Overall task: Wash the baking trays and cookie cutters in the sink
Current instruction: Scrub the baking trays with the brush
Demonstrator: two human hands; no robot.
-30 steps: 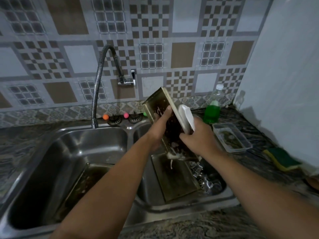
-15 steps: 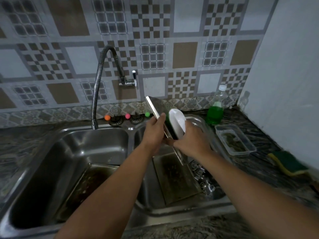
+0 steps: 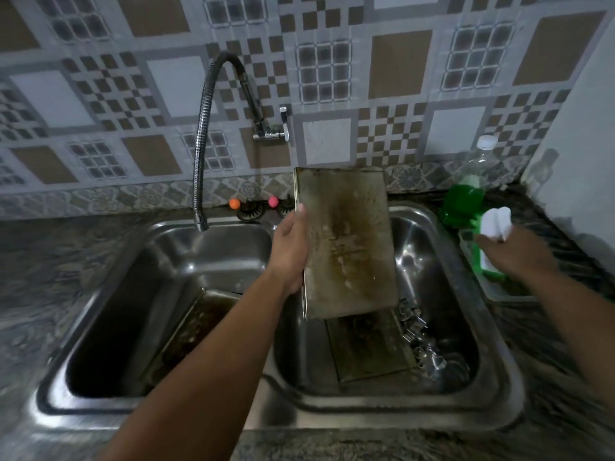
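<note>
While the left hand (image 3: 293, 247) grips a stained baking tray (image 3: 346, 244) upright by its edge above the right sink basin (image 3: 466, 327), the right hand (image 3: 512, 257) holds a white-and-green sponge (image 3: 489, 241) over a plastic container (image 3: 499, 287) on the counter (image 3: 549, 344); another tray (image 3: 369, 347) and cookie cutters (image 3: 422, 341) lie in that basin

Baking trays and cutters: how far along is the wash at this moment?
Nothing looks finished. The left hand holds one stained baking tray upright over the right basin; the right hand holds a soapy sponge over the plastic container. Left to wash: a second tray and the cookie cutters beneath, plus a third tray in the left basin.
</note>
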